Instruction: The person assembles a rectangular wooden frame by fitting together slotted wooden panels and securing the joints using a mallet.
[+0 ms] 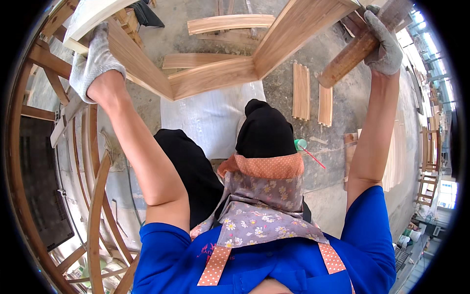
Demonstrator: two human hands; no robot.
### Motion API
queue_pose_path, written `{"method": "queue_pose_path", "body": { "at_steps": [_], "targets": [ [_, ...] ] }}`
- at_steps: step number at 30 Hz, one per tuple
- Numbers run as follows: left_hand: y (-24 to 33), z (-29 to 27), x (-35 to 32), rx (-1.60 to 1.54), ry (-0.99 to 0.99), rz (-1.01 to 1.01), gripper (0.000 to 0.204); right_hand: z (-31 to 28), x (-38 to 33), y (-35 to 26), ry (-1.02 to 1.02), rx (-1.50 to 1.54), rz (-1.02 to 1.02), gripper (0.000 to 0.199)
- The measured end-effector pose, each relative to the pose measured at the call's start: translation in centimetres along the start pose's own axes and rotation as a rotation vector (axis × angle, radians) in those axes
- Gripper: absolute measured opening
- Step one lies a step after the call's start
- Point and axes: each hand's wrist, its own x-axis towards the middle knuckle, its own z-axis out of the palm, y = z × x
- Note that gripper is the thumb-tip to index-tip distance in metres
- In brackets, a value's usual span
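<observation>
The left hand, in a pale knitted glove, grasps the upper left corner of a wooden frame, its fingertips partly hidden by the wood. The right hand, gloved in grey, is clenched around a thick round piece of wood, held up to the right of the frame.

The frame is in front of the person's knees, at the far end of a white sheet. Its near board lies crosswise, long axis running left to right and rising slightly toward the right. The two side boards spread outward from it, pointing away from the body, and a pale board crosses at the upper left. The round piece slants, its blunt end pointing down and left toward the floor, its other end up and right.

Pink lettering on the blue shirt is partly covered by the flowered apron. Short slats lie on the floor, pointing away from the person, near a green can with a thin red stick.
</observation>
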Motion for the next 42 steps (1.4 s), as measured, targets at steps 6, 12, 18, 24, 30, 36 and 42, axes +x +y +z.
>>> {"method": "queue_pose_path", "body": {
  "at_steps": [6,12,18,24,30,36,42],
  "targets": [
    [-2.8,-0.8,-1.3,-0.046,-0.047,-0.086,0.03,-1.4,-0.3,1.5,-0.053,-0.123,-0.037,0.027],
    [-9.0,-2.7,-4.5,-0.027,-0.096,-0.359,0.036,-1.8,-4.4,6.1,0.093,-0.267,0.159,0.033],
    [-12.2,-6.8,-6.4,0.147,-0.435,-0.233,0.034,-5.0,-10.2,10.1,0.187,-0.032,0.301,0.031],
    [-8.7,-7.8,-6.6,0.327,-0.327,-0.518,0.068,-5.8,-11.7,9.2,0.189,0.216,0.364,0.028],
    [3.9,-0.5,-13.5,1.028,-0.767,0.621,0.096,-7.3,-12.7,8.8,0.185,0.096,0.505,0.029],
    [-1.0,3.2,-14.9,1.155,-0.904,0.78,0.072,-7.1,-14.9,0.6,0.052,-0.526,0.676,0.022],
    [-2.1,3.3,-15.0,1.049,-0.896,0.8,0.065,-5.6,-15.5,-6.1,0.012,-0.886,0.77,0.03]
  ]
}}
